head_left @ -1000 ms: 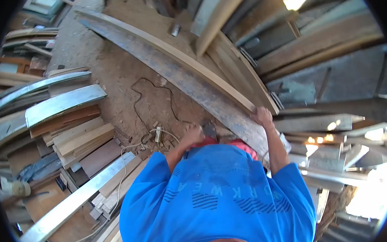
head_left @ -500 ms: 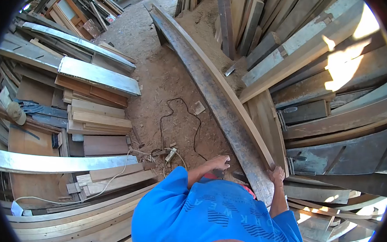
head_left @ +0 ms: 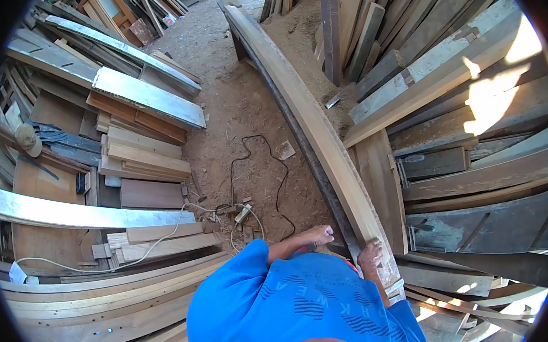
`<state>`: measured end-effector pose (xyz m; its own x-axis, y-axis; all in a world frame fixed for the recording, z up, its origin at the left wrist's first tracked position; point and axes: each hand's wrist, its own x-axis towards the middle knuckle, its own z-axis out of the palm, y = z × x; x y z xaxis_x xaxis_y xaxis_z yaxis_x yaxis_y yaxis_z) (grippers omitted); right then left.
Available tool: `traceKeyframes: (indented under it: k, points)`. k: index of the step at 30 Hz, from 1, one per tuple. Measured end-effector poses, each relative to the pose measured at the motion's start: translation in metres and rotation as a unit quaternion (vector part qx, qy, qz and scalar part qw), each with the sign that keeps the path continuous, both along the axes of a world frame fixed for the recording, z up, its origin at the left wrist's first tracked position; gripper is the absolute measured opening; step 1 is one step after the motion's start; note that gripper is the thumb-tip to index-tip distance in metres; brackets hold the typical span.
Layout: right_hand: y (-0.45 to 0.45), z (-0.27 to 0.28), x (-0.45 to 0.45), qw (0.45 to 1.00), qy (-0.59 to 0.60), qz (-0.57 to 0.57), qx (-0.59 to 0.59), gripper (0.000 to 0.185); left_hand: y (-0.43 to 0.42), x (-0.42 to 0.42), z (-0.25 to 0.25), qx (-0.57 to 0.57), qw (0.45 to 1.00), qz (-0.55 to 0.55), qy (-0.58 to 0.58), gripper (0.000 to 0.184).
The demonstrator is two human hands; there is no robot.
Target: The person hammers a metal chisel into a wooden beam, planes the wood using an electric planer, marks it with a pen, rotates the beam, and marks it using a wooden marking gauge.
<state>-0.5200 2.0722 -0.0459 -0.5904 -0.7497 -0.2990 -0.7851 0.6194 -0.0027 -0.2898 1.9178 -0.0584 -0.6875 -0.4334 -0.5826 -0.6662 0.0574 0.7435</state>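
A long pale wooden plank (head_left: 314, 123) lies with its broad face up along a dark, narrow bench beam (head_left: 340, 220). My right hand (head_left: 370, 257) is at the plank's near end, its fingers curled on the wood. Just left of the beam, in front of the blue shirt, my left hand (head_left: 319, 235) is closed. Whatever is inside or under it is hidden by the hand and shirt. A black cord (head_left: 280, 193) runs over the dirt floor and ends close to this hand.
A power strip (head_left: 243, 214) lies on the floor with a white cable (head_left: 162, 252). Stacked boards (head_left: 149, 157) fill the left side. More planks lean at the right, including a thick beam (head_left: 430, 86) reaching near the bench. Shavings and a small offcut (head_left: 286, 150) lie on the ground.
The plank has turned from standing on its narrow edge to lying broad face up over the beam. My right hand has shifted slightly left and down with it. My left hand stays nearly in place.
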Motion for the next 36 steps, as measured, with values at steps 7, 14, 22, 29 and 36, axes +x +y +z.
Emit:
traceKeyframes:
  k: [7,14,22,29,36]
  points:
    - [-0.001,-0.006,0.002,0.999,-0.029,-0.030,-0.004,0.050,0.004,0.019,-0.007,-0.011,1.000,0.005,-0.015,0.049]
    - [0.001,-0.010,0.003,1.000,-0.013,-0.005,-0.014,0.047,0.004,0.020,-0.041,-0.017,1.000,0.007,-0.001,0.049]
    - [0.005,-0.004,-0.015,0.998,-0.035,0.030,-0.049,0.038,0.011,0.015,-0.037,-0.005,1.000,0.025,0.012,0.042]
    - [-0.012,0.043,-0.043,0.992,-0.108,0.060,-0.029,0.030,0.004,0.025,-0.002,-0.056,0.997,-0.041,-0.028,0.032]
    - [-0.010,0.041,-0.085,0.989,-0.127,0.070,0.000,0.036,0.008,0.033,-0.011,0.013,0.998,0.010,-0.057,0.038]
